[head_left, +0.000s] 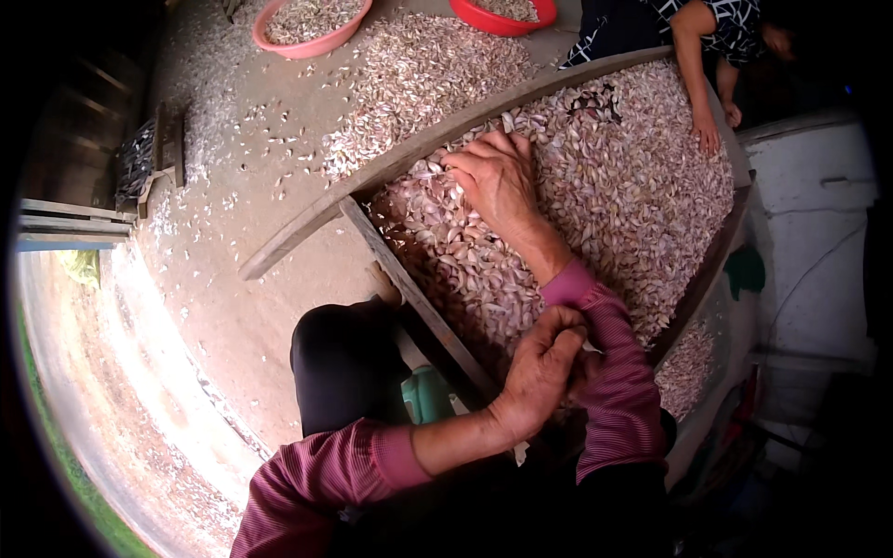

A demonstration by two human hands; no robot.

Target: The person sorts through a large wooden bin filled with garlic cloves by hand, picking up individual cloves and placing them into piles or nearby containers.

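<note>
A wooden-framed tray (pixel 419 321) holds a thick layer of garlic cloves (pixel 619 209). My right hand (pixel 499 181) rests on the cloves toward the far left part of the tray, palm down, its fingers apart and bent into the heap. Nearer to me, my left hand (pixel 544 367) is closed with thumb and fingers pressed together, right beside my right sleeve (pixel 609 339). Whatever it pinches, if anything, is hidden. At the upper right, a co-worker's hand (pixel 707 132) touches the cloves near the far corner.
Loose cloves (pixel 428 84) lie heaped on the floor beyond the tray. A pink basin (pixel 312 45) and a red basin (pixel 507 26) with cloves stand at the back. My knee (pixel 339 363) is beside the tray, near a green plastic object (pixel 428 395). A white panel (pixel 819 195) stands at right.
</note>
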